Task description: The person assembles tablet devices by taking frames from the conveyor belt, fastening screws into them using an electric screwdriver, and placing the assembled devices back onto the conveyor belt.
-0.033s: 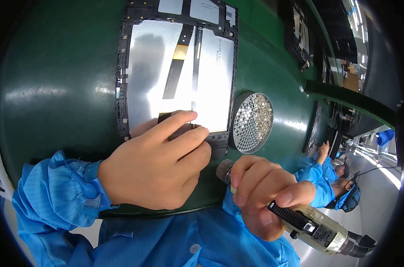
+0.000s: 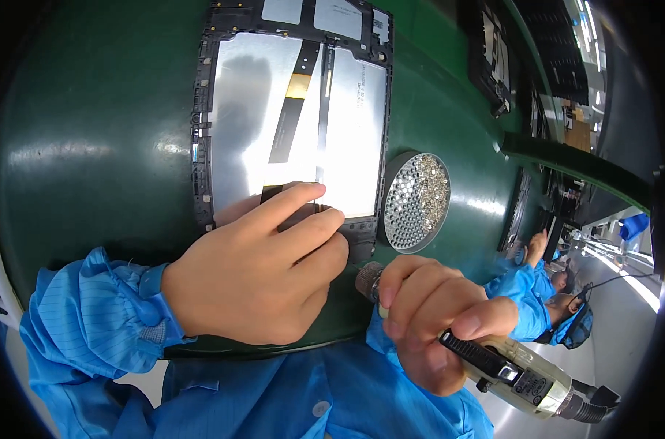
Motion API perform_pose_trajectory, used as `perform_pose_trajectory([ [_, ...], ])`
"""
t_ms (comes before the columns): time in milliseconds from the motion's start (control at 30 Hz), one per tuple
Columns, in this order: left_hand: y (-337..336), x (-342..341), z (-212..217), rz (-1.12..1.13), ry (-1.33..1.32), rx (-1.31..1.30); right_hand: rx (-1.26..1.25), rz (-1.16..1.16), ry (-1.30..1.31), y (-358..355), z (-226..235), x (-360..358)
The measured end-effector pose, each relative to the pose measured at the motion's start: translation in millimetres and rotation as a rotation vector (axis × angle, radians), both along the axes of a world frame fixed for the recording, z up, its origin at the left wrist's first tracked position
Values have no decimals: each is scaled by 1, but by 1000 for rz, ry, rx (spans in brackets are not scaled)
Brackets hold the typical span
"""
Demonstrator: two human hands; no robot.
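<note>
A tablet housing with a black frame and a shiny metal inner plate lies on the green bench. A black ribbon cable with a gold band runs across the plate. My left hand rests on the near end of the housing, index and middle fingers stretched over the metal, the others bent. Its palm hides the near left corner. My right hand is wrapped round an electric screwdriver with a pale body and black lever. The knurled nose points left toward the housing's near edge; the bit's tip is hard to make out.
A round dish of small screws stands just right of the housing, its floor dotted with holes. Farther right are a raised green edge and more device housings. A co-worker in blue sits at the right.
My hands, the screwdriver and the housing look unmoved. At the right, the co-worker's hand has shifted slightly upward in the picture.
</note>
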State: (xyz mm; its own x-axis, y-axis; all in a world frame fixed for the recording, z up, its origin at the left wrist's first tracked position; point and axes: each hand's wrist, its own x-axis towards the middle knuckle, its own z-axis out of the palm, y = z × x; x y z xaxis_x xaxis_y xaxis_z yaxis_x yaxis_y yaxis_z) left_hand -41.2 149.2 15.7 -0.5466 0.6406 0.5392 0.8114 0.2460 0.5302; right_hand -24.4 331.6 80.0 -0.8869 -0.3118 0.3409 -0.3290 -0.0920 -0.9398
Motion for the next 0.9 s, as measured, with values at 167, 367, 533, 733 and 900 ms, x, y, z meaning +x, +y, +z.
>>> perform_pose_trajectory([
  [167,1,1,-1,11,1,-15,8,7,-22,-1,-1,-1],
  [367,0,-1,0,7,-23,-16,4,-9,14,-5,-5,-3],
  [533,2,1,0,39,-28,10,15,46,47,-4,-5,-6],
  [733,13,1,6,35,9,-79,-52,21,70,0,-10,1],
  [900,17,9,10,115,50,-135,-171,-40,79,29,-2,-3],
])
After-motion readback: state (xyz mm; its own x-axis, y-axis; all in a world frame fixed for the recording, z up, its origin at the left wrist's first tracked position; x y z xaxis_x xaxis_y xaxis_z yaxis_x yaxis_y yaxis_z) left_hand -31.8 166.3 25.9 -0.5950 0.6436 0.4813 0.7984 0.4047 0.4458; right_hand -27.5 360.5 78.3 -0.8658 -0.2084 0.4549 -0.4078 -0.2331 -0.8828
